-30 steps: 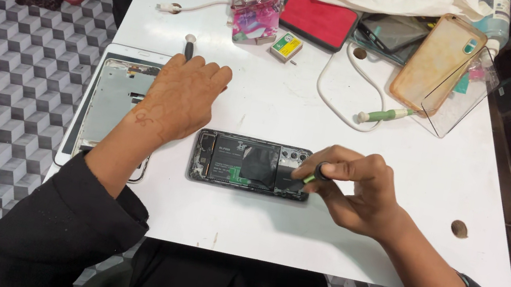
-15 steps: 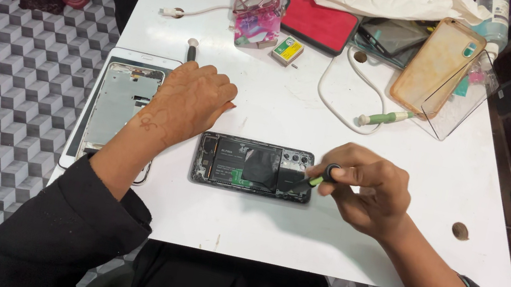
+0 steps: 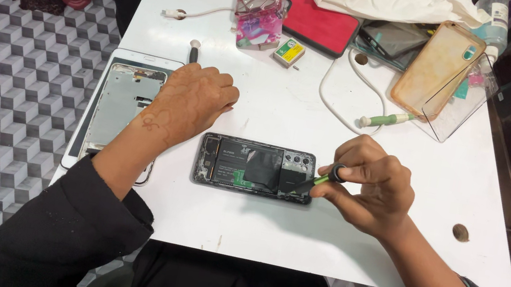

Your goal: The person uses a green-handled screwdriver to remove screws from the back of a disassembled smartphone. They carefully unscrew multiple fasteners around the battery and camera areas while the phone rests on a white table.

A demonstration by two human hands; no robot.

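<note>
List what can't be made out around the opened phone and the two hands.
All in the head view:
- Screwdriver tip: too small to tell which screw it meets on the opened phone.
- Right hand: its palm side is turned away.
- Left hand: covers the table beneath it.
- Tablet frame: partly hidden by the left forearm.

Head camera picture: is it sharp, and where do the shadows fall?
Head view: sharp and evenly lit; the opened phone and right hand look crisp; soft shadows fall beneath the left hand and phone on the white table, with no strong glare.
</note>
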